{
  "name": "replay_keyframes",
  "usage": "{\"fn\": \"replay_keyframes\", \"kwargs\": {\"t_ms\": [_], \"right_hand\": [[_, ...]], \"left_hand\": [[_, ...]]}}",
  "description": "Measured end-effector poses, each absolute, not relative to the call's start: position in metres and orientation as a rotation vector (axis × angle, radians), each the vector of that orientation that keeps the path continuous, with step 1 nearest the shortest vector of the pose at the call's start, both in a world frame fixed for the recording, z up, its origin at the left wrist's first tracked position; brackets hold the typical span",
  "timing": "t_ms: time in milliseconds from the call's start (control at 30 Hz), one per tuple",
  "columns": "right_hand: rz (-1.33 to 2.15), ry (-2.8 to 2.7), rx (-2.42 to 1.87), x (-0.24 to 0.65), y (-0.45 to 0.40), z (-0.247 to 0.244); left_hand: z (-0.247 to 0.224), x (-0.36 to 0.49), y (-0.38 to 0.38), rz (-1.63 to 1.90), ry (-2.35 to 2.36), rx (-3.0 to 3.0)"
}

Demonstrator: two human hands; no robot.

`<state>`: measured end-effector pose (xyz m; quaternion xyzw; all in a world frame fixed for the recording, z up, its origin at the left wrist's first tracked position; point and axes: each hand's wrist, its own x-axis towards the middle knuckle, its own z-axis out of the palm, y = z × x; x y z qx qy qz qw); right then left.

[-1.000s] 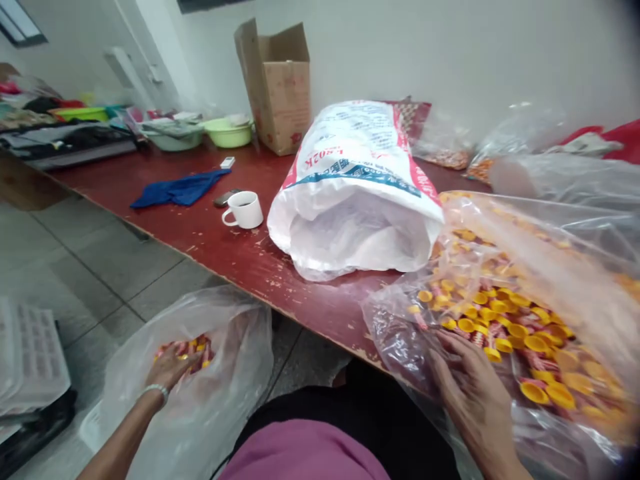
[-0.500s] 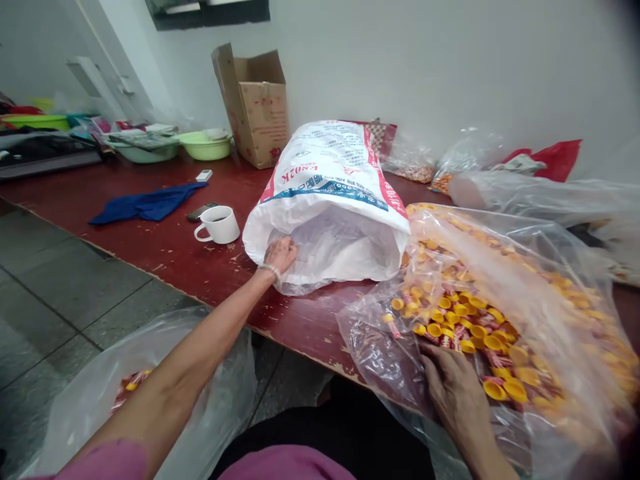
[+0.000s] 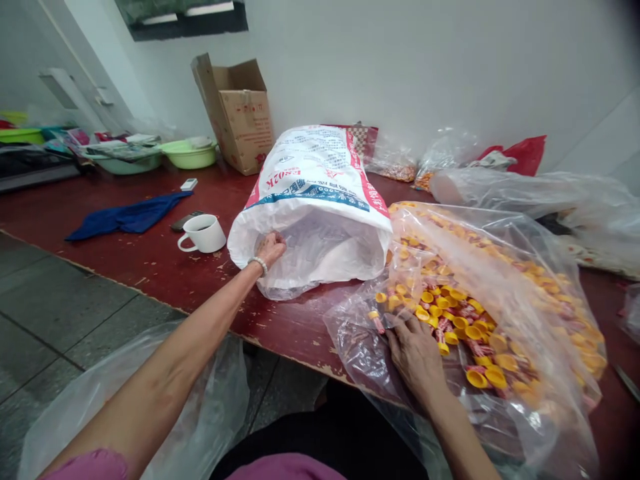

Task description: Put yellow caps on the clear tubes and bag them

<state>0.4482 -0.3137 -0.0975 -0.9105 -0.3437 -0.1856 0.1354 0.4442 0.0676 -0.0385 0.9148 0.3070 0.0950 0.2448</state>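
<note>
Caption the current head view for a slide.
Left hand at the open mouth of a white sack, right hand at yellow-capped pieces in a clear bag, on a red table.

Single cam, head-worn, looking fwd & down over a red table point(image 3: 300, 323). Table's near edge runs diag. from mid-left of frame to btm ctr. Wearer's lap point(image 3: 350, 433) sits at btm ctr, so viewpt is just above/behind the work. L hand point(image 3: 273, 250) approx. mid-frame, R hand point(image 3: 417, 353) lower right, R nearer the lens; forearms enter from btm. Back wall point(image 3: 400, 73) fills top, farther off; floor point(image 3: 30, 287) at lower left. Wide FOV, pic squeezed vert., dark upper-right corner.
</note>
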Motion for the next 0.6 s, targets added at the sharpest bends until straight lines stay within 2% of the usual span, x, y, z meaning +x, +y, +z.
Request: {"fn": "replay_keyframes", "kwargs": {"t_ms": [367, 600], "right_hand": [[-0.454, -0.766, -2.500, 0.441, -0.352, -0.101], [-0.227, -0.219, -2.112, 0.419, -0.344, -0.067]], "left_hand": [[-0.046, 0.471, 0.050, -0.024, 0.722, 2.459], [-0.038, 0.420, 0.012, 0.193, 0.432, 2.262]]}}
